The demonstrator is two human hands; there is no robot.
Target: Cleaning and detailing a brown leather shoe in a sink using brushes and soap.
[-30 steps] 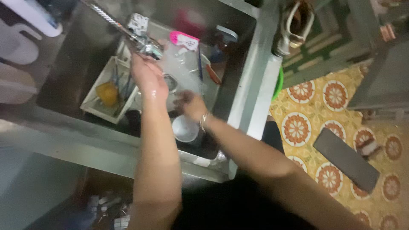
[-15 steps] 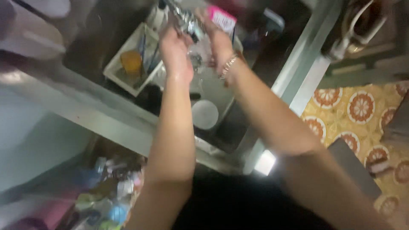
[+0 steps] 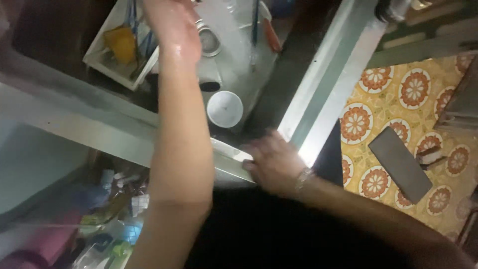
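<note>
Your left hand [image 3: 172, 25], wet and empty with its fingers loosely together, hangs over the sink [image 3: 298, 112]; your right hand [image 3: 274, 162] lies spread on its near rim; a white cup [image 3: 225, 108] sits between them.

white cup [image 3: 225, 108], yellow sponge [image 3: 122, 44] in white rack [image 3: 104, 64], orange-flowered yellow floor tiles [image 3: 398, 99].

patterned floor tiles [image 3: 413, 89], dark mat [image 3: 400, 163]

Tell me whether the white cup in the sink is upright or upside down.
Cannot tell for sure. The white cup shows a flat round face with a small centre mark, which suggests its base faces up.
</note>
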